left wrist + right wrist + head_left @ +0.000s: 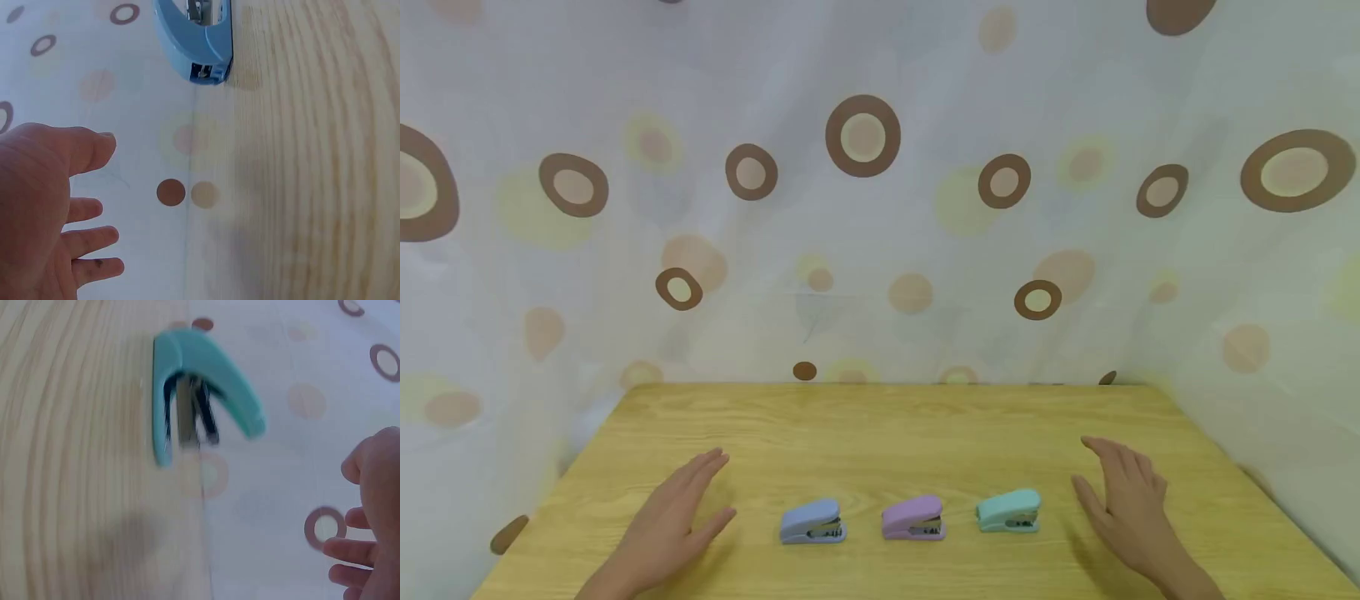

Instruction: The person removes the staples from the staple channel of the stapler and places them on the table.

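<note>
Three small staplers stand in a row across a light wood-grain table [880,433], between a person's two bare hands. From left to right they are a blue stapler [808,515], a purple stapler [910,517] and a teal stapler [1007,507]. All are upright on their bases, hinge ends to the left and mouths gaping to the right, with metal showing inside. Strips of wood separate them, so none touches its neighbour; the teal one sits slightly farther back than the others.

The left hand [666,525] is left of the blue stapler, fingers extended, thumb apart and pointing towards the stapler's hinge end, grasping nothing. The right hand [1127,504] is right of the teal stapler, fingers loosely bent, likewise grasping nothing; its thumb is near the teal mouth end. A narrow gap lies between each hand and its nearest stapler (the right hand's is slightly tighter).

Behind the row, a broad stretch of wood runs to the far edge, well apart from the staplers. The side edges slant outwards towards the viewer, with wood between each hand and its side. Beyond the far and side edges hangs a pale sheet [880,225] patterned with brown rings and faded spots.
</note>
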Demonstrator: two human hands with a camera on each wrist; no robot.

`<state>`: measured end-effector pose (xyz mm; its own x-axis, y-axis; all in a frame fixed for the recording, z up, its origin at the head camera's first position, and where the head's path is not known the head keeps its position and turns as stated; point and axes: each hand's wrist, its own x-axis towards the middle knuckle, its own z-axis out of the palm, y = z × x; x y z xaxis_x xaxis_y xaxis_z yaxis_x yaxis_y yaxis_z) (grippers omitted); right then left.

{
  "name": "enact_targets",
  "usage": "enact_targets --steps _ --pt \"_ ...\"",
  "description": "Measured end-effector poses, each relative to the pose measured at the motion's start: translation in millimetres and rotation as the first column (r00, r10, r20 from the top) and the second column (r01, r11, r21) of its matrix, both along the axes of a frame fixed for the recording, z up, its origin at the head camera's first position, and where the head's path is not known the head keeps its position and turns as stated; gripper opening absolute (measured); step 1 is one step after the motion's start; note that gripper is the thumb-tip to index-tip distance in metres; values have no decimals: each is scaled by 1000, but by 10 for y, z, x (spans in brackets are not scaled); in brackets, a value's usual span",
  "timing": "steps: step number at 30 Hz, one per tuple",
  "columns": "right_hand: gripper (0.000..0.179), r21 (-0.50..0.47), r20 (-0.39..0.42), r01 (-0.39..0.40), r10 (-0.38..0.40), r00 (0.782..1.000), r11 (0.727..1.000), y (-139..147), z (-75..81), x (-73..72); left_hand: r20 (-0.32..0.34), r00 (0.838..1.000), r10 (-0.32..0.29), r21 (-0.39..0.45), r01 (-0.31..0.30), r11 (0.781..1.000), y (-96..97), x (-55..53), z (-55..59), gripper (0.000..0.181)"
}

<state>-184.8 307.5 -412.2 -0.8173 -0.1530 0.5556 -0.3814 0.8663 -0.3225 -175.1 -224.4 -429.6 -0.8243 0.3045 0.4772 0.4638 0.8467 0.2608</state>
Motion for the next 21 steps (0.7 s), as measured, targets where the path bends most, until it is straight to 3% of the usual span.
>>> enact_targets --steps 4,8,14,21 --pt "43 -9 -147 -33 31 989 999 -199 15 -1 31 999 -29 15 29 999 102 3 -7 55" --pt "43 -34 -224 -90 81 971 995 -390 16 21 84 996 -23 30 21 999 168 40 -37 50" --pt "31 -159 -208 -234 200 958 959 -647 80 13 90 995 -50 55 45 997 258 10 -30 46" --pt "27 -336 -89 -292 278 956 895 -930 69 56 232 969 -86 88 67 994 379 -3 -11 44"
